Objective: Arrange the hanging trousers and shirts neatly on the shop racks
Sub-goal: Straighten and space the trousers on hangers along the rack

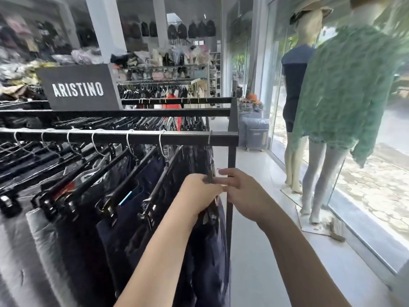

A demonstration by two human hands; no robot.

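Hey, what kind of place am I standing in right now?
A clothing shop, most likely. Dark trousers hang on clip hangers from a black rack, an ARISTINO sign sits on top of it, and dressed mannequins stand by the glass front.

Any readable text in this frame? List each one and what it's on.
"ARISTINO": white capitals on the dark grey rectangular sign board atop the black metal clothes rack.
Too blurred to read: the white tag with red print by the end pair of dark navy trousers.
Too blurred to read: the orange label further left on the rack.
Nothing else is legible.
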